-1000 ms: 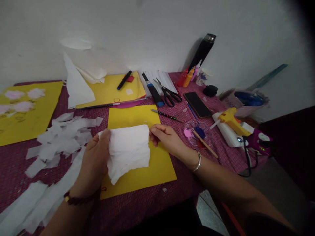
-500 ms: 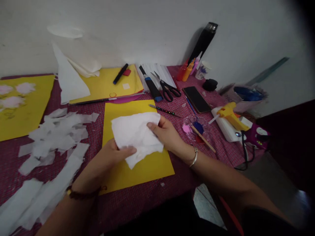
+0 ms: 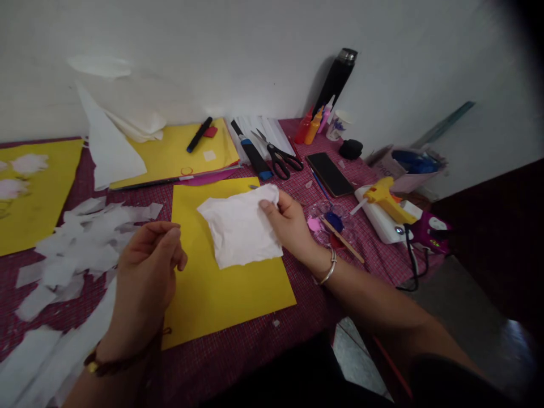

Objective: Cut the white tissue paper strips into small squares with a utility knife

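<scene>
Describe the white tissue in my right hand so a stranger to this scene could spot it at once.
On the red checked table, find the middle yellow sheet. Over it the right hand pinches a crumpled white tissue by its right edge. Unlike the small flat scraps scattered to the left, it is one large wrinkled piece, gripped by a hand.

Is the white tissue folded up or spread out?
Spread out, but crumpled: the tissue is one open sheet over the yellow paper, edge pinched by the right hand.
</scene>
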Demonstrator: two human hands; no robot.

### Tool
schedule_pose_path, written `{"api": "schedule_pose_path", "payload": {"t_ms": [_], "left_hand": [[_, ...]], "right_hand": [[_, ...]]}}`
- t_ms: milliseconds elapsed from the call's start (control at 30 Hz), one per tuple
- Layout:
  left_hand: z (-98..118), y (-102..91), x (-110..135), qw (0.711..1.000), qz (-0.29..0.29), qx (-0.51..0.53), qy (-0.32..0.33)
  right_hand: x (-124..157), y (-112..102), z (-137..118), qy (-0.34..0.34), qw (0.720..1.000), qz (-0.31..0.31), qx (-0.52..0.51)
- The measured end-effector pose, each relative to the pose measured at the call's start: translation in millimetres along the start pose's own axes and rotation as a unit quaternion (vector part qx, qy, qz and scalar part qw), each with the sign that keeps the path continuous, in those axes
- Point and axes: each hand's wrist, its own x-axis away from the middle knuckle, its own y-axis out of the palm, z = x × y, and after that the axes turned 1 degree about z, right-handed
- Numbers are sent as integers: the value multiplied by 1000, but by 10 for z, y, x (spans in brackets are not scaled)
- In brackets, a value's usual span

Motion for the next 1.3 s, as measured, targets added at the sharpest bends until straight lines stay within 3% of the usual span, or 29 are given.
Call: {"api": "schedule_pose_path", "payload": {"t_ms": [67,133,200,267,433,633,900,1133,1300], "left_hand": [[-14,12,56,999,-46,-22,7],[-68,45,124,989,-137,-63,-13],[-129,86,174,976,-197,-89,-27],[-173,115,192,971,-217,-85,-42],[-195,103,190,968,-239,-5,-80],[-232,84,259,946,-308,48,-89],[-296,84,242,963,-264,-33,-40],[-276,133,274,973,-209,-67,-64],[-282,125,269,972,-218,-39,-83]], "right_hand": [[44,9,-30,-53,992,-51,100],[107,24,-65,-117,970,-120,178],[168,37,-88,-170,947,-171,213],[211,46,-93,-200,932,-201,227],[246,54,-85,-194,914,-236,266],[301,72,-165,-178,876,-288,344],[390,128,-210,-199,840,-322,389],[425,165,-205,-193,826,-341,406],[431,164,-183,-195,825,-339,408]]}}
